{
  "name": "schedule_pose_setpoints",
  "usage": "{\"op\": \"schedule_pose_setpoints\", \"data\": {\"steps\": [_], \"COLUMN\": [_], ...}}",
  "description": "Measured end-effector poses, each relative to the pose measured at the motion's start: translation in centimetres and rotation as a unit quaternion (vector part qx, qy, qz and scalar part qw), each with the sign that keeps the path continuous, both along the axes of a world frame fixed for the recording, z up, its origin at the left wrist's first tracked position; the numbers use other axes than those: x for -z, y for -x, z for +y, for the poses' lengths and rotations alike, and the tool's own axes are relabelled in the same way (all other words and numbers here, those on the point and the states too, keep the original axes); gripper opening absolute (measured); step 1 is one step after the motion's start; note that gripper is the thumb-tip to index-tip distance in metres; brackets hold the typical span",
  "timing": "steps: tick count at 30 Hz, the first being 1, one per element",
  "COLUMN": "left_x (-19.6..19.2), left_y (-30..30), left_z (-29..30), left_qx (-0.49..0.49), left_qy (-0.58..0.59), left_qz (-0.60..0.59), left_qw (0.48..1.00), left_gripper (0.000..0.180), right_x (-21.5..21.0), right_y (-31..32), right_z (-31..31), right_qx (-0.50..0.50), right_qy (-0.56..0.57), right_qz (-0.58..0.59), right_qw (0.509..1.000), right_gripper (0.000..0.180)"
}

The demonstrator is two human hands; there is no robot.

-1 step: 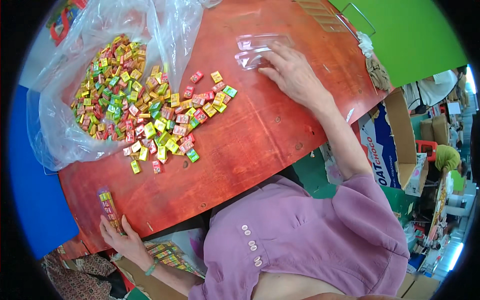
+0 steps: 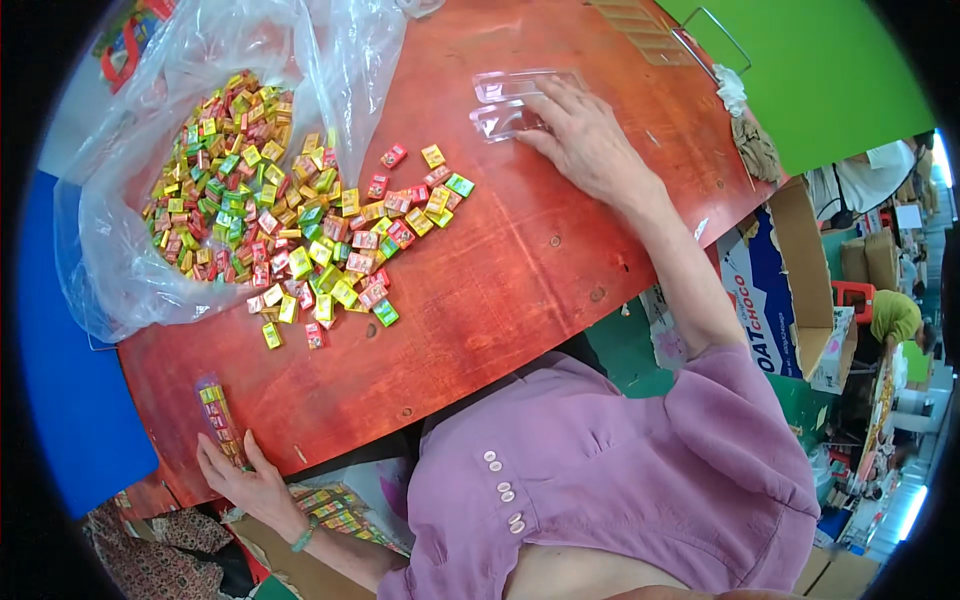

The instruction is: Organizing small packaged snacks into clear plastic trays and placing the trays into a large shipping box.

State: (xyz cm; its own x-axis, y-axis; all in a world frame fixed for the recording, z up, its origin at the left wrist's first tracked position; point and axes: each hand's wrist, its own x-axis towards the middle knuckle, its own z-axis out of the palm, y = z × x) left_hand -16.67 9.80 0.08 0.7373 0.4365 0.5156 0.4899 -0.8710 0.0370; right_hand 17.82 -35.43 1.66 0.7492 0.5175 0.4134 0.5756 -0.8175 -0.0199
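Observation:
A narrow clear plastic tray (image 2: 215,406), filled with a row of small yellow and red candy boxes, lies near the table's left front edge. My left hand (image 2: 248,482) is closed around its near end, thumb on one side and fingers on the other. Farther off to the right, my right hand (image 2: 598,158) reaches over two empty clear trays (image 2: 497,88). Its fingers and thumb bracket the nearer one and hide the right part of both. Between my hands a pile of small red, yellow, green and orange candy boxes (image 2: 330,250) spills from a clear plastic bag (image 2: 100,270).
The red wooden table (image 2: 480,310) curves around me. More clear trays (image 2: 645,35) sit at its far edge, near a crumpled brown cloth (image 2: 752,150). Below the left front edge is a container of filled packs (image 2: 340,512). An open carton (image 2: 800,270) stands at right; a person (image 2: 895,318) is beyond.

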Motion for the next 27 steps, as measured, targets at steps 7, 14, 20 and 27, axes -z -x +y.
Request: {"op": "schedule_pose_setpoints", "data": {"steps": [7,14,20,27], "left_x": [-2.3,-2.0,-1.5,-1.4], "left_y": [-4.6,-9.8,-13.2,-13.3], "left_z": [-7.7,-13.9,-15.7,-16.9], "left_qx": [0.087,0.280,0.349,0.353], "left_qy": [0.062,0.173,0.174,0.112], "left_qz": [-0.036,-0.024,-0.031,-0.013], "left_qw": [0.994,0.944,0.920,0.929], "left_gripper": [0.058,0.046,0.039,0.033], "right_x": [0.4,-2.1,-4.2,-0.5], "right_y": [-0.3,7.0,10.0,7.9], "right_z": [0.1,-0.5,4.6,11.9], "right_qx": [0.051,0.035,-0.082,-0.174], "right_qy": [0.054,0.037,0.009,-0.014], "right_qz": [0.146,0.166,0.156,0.076], "right_qw": [0.986,0.985,0.984,0.982], "right_gripper": [0.055,0.050,0.045,0.030]}}
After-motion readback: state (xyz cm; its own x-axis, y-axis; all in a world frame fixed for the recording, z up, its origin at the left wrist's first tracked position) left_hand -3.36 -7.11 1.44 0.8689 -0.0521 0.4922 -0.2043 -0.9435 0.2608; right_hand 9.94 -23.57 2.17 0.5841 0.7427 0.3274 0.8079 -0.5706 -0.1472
